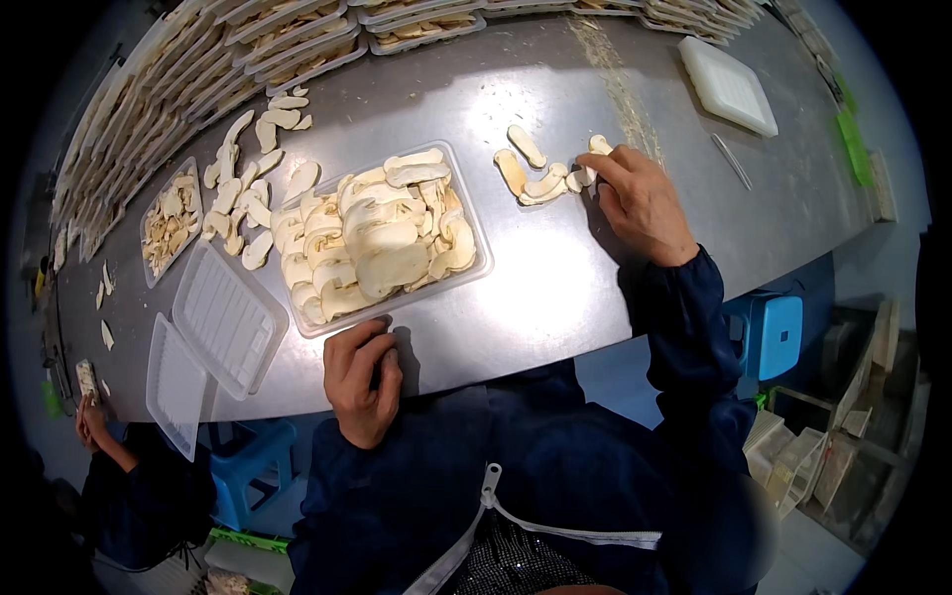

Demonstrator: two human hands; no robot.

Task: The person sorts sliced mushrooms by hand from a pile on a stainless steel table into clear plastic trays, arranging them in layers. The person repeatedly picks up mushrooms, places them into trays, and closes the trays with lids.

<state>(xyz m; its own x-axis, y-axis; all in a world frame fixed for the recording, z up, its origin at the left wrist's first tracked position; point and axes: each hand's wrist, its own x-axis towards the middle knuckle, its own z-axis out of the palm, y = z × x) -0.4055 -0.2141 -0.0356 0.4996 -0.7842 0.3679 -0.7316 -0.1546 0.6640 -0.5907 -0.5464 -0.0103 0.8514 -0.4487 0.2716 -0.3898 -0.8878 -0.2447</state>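
A clear plastic tray (483,253) full of overlapping dried mushroom slices (392,269) lies on the metal table before me. My left hand (363,383) rests at the tray's near edge with its fingers curled; whether they grip the rim cannot be told. Over to the right, my right hand (643,204) reaches down with thumb and index finger at a small mushroom slice (580,179); whether it is pinched is unclear. Beside that hand lie several loose slices (547,184). More loose slices (230,197) are spread to the left of the tray.
Stacked trays of slices (297,52) line the far side. A small tray of pieces (171,227) and empty clear trays (227,320) lie left. White trays (729,85) and a thin metallic-looking tool (732,161) are at right. Another person's hands (91,424) are far left; a blue stool (777,335) stands right.
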